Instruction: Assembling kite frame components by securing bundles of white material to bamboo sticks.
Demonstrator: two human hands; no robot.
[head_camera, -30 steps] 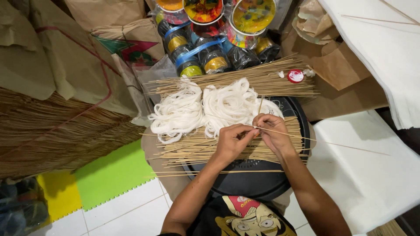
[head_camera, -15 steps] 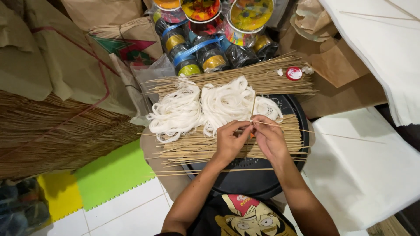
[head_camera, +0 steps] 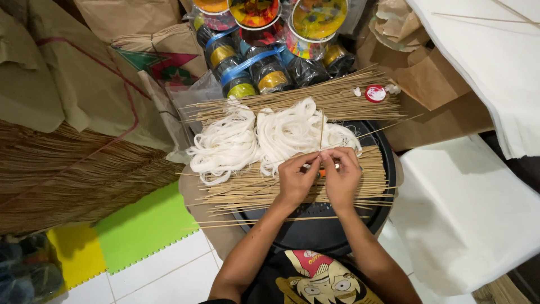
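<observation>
We find the left hand [head_camera: 296, 179] and the right hand [head_camera: 341, 176] drawn together over the middle of a round dark tray [head_camera: 315, 236], fingertips meeting and pinched on a single thin stick [head_camera: 322, 130] that stands nearly upright from between them; a small orange object [head_camera: 322, 173] shows in the gap between the two hands, too hidden for us to say what it is or which hand has it. Both hands are closed in a fine pinch, not clenched flat, and we judge the work in hand to be a binding or fixing of something at the foot of that stick, done at the fingertips. Under the hands a bundle of like sticks [head_camera: 247, 191] lies crosswise on the tray, and just beyond it two heaps of white string [head_camera: 264, 138] rest against a second bundle of sticks [head_camera: 315, 101], on which a small red disc [head_camera: 375, 93] sits. Behind stand stacked spools with bright round labels [head_camera: 264, 34]. To the left lie brown paper sheets [head_camera: 73, 79] and a broad mass of straw-coloured fibre [head_camera: 67, 174], with green and yellow floor mats [head_camera: 129, 231] below; white paper [head_camera: 472, 208] lies to the right. In our judgement the next move calls for a steady stick and even tension at the fingertips, since a slip would loosen the work
</observation>
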